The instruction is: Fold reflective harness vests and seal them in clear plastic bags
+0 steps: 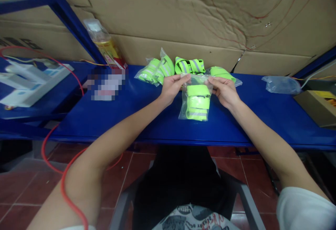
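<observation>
Between my two hands hangs a clear plastic bag [184,109], pinched at its top corners. Inside it lies a folded neon-yellow reflective strap [198,102] with grey stripes. My left hand [172,87] closes thumb and fingers on the bag's upper left corner. At the upper right corner, my right hand [224,89] grips the bag the same way. Behind the hands, bagged reflective straps [157,70] rest at the back of the table. Beside them sits a loose folded reflective strap [189,65], and another bagged strap [222,72] is partly hidden behind my right hand.
The blue table [147,125] backs onto a cardboard wall [157,20]. A bottle [105,44] stands at the back left. On the right are a crumpled plastic bag [282,84] and a cardboard box [315,107]. A red hose [64,184] crosses by my left arm.
</observation>
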Demonstrator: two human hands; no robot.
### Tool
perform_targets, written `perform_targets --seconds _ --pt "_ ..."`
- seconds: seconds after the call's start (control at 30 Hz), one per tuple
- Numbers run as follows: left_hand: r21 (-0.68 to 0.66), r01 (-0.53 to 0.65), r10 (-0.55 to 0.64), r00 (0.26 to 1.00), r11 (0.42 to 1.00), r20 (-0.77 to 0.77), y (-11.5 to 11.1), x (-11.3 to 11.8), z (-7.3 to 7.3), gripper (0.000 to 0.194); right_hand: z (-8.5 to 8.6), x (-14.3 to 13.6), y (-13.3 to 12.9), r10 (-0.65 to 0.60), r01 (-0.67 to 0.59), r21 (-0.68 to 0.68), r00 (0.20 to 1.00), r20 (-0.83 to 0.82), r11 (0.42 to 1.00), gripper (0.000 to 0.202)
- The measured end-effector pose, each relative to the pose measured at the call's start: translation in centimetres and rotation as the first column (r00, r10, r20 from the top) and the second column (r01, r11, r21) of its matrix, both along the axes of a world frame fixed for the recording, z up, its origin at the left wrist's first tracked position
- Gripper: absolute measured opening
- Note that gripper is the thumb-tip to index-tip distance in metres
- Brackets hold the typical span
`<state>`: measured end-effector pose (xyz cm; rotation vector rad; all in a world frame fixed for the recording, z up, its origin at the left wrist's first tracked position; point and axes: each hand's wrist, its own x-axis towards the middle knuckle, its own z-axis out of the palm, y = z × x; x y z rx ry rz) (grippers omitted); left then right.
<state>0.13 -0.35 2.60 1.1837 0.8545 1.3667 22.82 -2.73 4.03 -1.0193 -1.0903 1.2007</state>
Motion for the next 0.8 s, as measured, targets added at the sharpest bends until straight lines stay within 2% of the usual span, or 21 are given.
perform_targets --seconds 0.13,0.33,0.53,0.63,0.8 --pt "0.106 0.015 -0.013 1.0 0.994 -0.019 -0.4 0.0 0.1 0.022 0.3 -0.1 -0.1 0.004 -0.004 -0.008 1.0 0.017 1.0 0.036" --pt "0.13 0.029 -0.024 0.999 0.991 -0.04 -0.6 0.1 -0.1 0.016 -0.1 -1.0 -0.5 0.073 -0.07 -0.093 0.997 0.027 0.993 0.051" --pt "0.242 -0.022 0.05 0.993 0.97 -0.111 -0.4 0.1 -0.8 0.031 -0.4 -1.4 -0.6 0.011 -0.01 -0.063 1.0 0.016 0.998 0.049" --pt "0.327 -0.044 0.091 0.987 0.944 -0.132 -0.6 -0.1 -0.5 0.03 -0.3 -1.2 -0.6 0.013 -0.012 -0.056 1.0 0.014 0.998 0.044" --pt "0.325 -0.071 0.128 0.979 0.943 -0.156 -1.5 -0.1 0.5 0.028 -0.4 -1.1 -0.5 0.016 -0.014 -0.059 1.0 0.025 0.998 0.043"
